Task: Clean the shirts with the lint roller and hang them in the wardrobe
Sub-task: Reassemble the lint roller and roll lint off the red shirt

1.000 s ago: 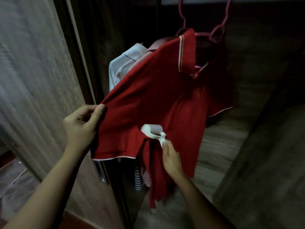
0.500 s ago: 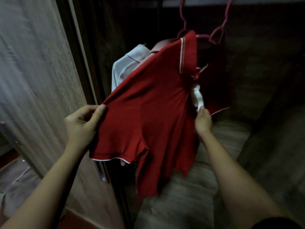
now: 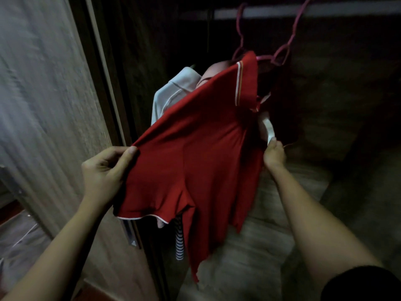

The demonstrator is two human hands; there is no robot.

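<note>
A red polo shirt (image 3: 201, 153) with white trim hangs on a pink hanger (image 3: 282, 48) from the wardrobe rail (image 3: 325, 10). My left hand (image 3: 106, 170) grips its sleeve edge and pulls the cloth out to the left. My right hand (image 3: 274, 154) grips the handle of the white lint roller (image 3: 268, 128), which sits at the shirt's right edge just under the collar. The roller head is mostly hidden behind the red cloth.
A white shirt (image 3: 173, 92) and a pink garment (image 3: 213, 71) hang behind the red one. A striped garment (image 3: 179, 242) shows below it. The wardrobe door (image 3: 50, 105) stands at the left, the wooden wardrobe floor (image 3: 249, 257) lies below.
My right hand has carried the lint roller from the lower middle of the shirt up to its right edge under the collar. The left hand keeps its hold on the sleeve.
</note>
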